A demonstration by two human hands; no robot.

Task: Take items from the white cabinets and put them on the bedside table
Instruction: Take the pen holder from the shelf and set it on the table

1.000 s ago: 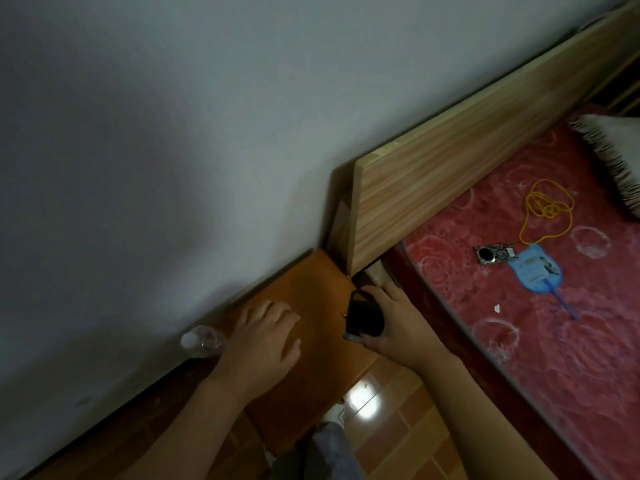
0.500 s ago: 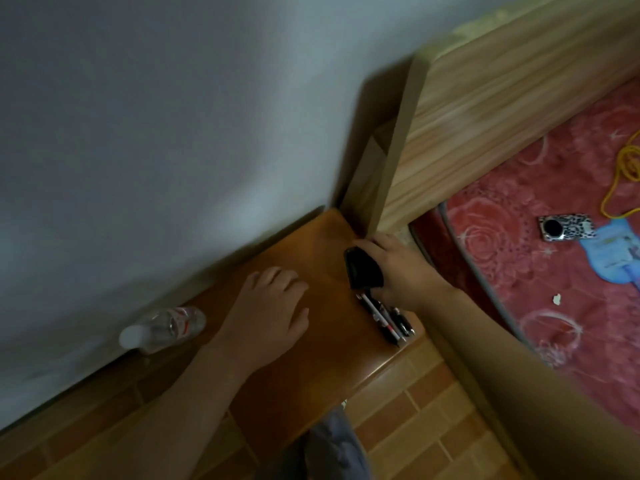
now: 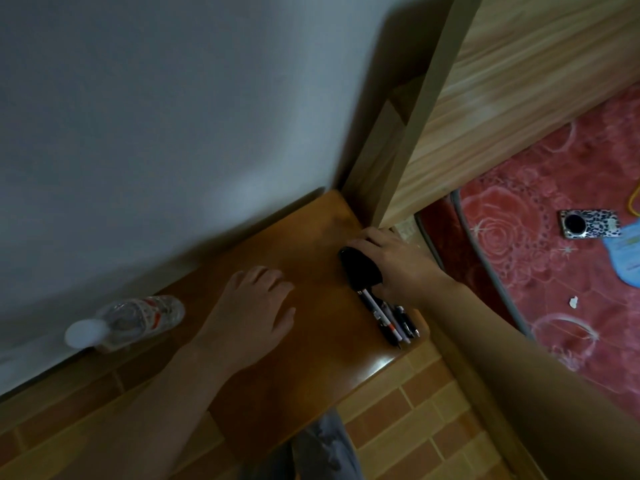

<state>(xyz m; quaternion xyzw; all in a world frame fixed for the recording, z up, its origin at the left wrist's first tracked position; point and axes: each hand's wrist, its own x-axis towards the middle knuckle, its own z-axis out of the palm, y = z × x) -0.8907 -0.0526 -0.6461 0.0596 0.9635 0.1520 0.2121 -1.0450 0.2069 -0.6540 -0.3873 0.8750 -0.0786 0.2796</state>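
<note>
Wedged between a grey wall and a bed's wooden headboard (image 3: pixel 519 98), the brown bedside surface (image 3: pixel 311 358) carries a black pouch (image 3: pixel 358 268) near its right edge. The right hand (image 3: pixel 394 261) grips that pouch, fingers curled over it. Pens (image 3: pixel 388 317) lie just beside it. The left hand (image 3: pixel 249 313) rests flat, fingers relaxed. A plastic bottle (image 3: pixel 131 317) lies by the wall.

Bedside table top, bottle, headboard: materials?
Bedside table: wood or veneer, glossy lacquer; it shows a bright glare patch. Bottle: clear plastic by the look, see-through with white cap. Headboard: pale wood, matte, streaked grain.
</note>
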